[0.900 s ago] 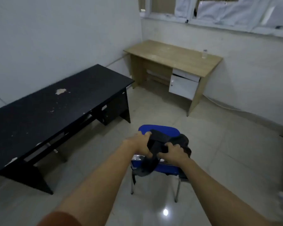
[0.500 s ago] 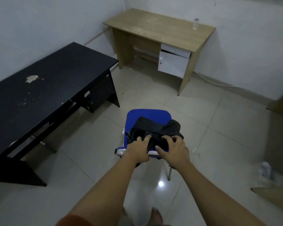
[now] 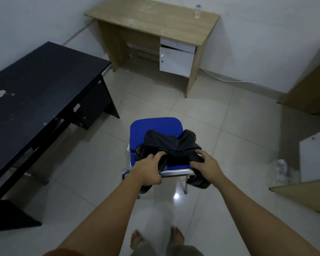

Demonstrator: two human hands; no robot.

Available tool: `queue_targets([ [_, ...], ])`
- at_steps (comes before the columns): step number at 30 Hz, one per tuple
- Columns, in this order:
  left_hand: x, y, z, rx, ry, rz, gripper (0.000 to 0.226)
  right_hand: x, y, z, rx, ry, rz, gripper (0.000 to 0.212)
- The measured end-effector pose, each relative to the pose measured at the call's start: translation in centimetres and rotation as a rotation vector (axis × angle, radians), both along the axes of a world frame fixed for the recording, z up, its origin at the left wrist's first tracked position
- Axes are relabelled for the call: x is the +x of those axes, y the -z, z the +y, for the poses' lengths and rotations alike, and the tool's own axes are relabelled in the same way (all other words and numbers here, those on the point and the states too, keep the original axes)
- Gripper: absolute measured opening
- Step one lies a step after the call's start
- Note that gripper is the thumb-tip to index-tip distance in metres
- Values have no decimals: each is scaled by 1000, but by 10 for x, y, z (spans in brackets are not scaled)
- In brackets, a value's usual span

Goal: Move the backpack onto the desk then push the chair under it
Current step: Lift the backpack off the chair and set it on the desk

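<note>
A limp black backpack (image 3: 171, 145) lies on the seat of a blue chair (image 3: 155, 126) with a metal frame, in the middle of the tiled floor. Its straps hang over the chair's near edge. My left hand (image 3: 148, 169) grips the backpack's near left part. My right hand (image 3: 206, 166) holds its near right part, fingers curled into the fabric. A light wooden desk (image 3: 155, 21) with white drawers stands against the far wall, beyond the chair. A long black desk (image 3: 35, 84) runs along the left wall.
A small clear bottle (image 3: 197, 12) stands at the wooden desk's far right corner. Wooden and white furniture pieces (image 3: 310, 163) and a crumpled bottle (image 3: 282, 166) sit at the right. A white cable (image 3: 224, 78) runs along the far wall's base. My bare feet (image 3: 155, 239) show below.
The view has tilted down and drawn nearer to the chair. Both hands have spread apart along the backpack's near edge, and the bag lies flatter on the seat.
</note>
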State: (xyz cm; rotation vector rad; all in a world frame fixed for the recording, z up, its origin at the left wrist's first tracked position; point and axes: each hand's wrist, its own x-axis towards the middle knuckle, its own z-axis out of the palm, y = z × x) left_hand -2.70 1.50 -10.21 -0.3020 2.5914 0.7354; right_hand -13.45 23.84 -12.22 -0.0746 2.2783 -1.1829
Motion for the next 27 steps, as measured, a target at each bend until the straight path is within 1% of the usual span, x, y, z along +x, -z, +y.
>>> queue_targets([
  [3, 0, 1, -4, 24, 25, -11, 99, -20, -4, 5, 71, -118, -82, 63],
  [5, -2, 1, -7, 42, 43, -24, 99, -37, -8, 5, 191, -241, -115, 61],
  [7, -2, 1, -9, 74, 36, -38, 100, -54, -13, 0, 312, -339, -105, 60],
  [9, -2, 2, -12, 104, 20, -41, 101, -69, -17, -12, 385, -382, -34, 72],
  [11, -2, 3, -13, 122, 4, -36, 104, -75, -24, -30, 456, -411, 106, 84],
  [14, -3, 4, -14, 162, -43, -32, 109, -78, -28, -54, 588, -517, 344, 78],
  [15, -3, 5, -16, 186, -57, -37, 110, -77, -28, -60, 610, -547, 370, 76],
  [16, -4, 5, -18, 241, -78, -42, 108, -77, -26, -63, 612, -572, 359, 75],
  [17, -4, 5, -21, 337, -115, -48, 104, -75, -24, -65, 598, -593, 316, 77],
  [19, -6, 4, -30, 535, -209, -77, 93, -68, -17, -68, 516, -600, 183, 87],
  [20, -8, 2, -34, 569, -223, -98, 90, -64, -15, -69, 461, -569, 126, 89],
  [22, -13, -4, -42, 521, -182, -125, 88, -55, -9, -75, 412, -502, 103, 84],
  [25, -23, -16, -56, 368, -63, -139, 90, -47, -2, -82, 408, -480, 157, 61],
  [27, -29, -24, -67, 276, 30, -245, 93, -45, -3, -82, 367, -516, 146, 51],
])
